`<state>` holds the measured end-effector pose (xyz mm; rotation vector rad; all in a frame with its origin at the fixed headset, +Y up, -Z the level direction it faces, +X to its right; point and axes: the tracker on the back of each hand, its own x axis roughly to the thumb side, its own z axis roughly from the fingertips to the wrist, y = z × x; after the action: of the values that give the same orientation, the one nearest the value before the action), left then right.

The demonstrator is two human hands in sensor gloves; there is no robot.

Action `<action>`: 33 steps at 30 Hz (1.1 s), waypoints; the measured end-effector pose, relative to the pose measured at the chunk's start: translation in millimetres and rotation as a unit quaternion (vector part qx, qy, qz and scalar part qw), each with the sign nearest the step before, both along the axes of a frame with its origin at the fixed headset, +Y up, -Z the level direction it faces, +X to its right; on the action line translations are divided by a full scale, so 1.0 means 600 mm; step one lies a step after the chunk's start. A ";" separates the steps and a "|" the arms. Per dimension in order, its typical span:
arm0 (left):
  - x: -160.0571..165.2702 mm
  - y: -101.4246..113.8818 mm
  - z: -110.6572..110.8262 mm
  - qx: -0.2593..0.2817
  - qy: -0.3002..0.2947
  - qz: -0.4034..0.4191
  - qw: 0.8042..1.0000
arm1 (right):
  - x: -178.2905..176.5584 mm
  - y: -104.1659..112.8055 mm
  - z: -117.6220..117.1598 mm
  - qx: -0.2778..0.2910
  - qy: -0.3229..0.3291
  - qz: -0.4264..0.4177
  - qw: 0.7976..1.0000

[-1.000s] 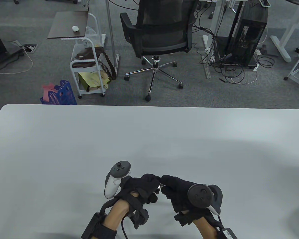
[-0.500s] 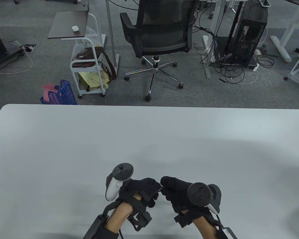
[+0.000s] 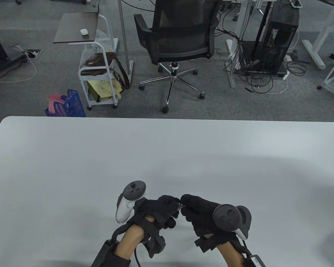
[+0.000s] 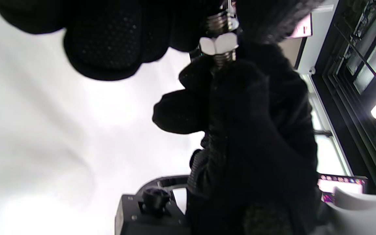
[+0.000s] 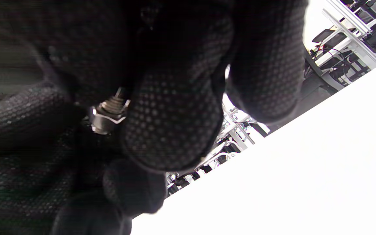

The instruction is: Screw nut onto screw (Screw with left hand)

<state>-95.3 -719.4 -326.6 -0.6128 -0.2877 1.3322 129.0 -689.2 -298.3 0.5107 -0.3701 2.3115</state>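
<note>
Left hand fingers curled around hex nut | right hand apparently pinching threaded screw | both above white table

Beyond the white table: black office chair, white cart, blue basket, computer tower

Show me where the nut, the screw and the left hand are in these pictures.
nut (image 4: pixel 219 44), left wrist view, on its pale hexagonal side.
screw (image 4: pixel 216 23), left wrist view, on the bare thread.
left hand (image 3: pixel 156 210), table view, on the gloved knuckles.
</note>
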 end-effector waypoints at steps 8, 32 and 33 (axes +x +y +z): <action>-0.002 -0.005 0.001 -0.023 0.020 0.017 0.999 | -0.010 -0.002 0.004 -0.008 0.016 0.024 1.000; 0.006 -0.004 0.000 0.003 0.012 -0.002 1.000 | -0.010 0.009 0.010 0.021 0.010 0.055 0.998; 0.006 -0.002 0.000 0.006 0.005 0.000 1.000 | -0.011 0.009 0.011 0.024 0.011 0.060 0.998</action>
<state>-91.7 -720.9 -326.7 -0.5970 -0.2875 1.3319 122.6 -683.6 -291.6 0.5948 -0.3949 2.4151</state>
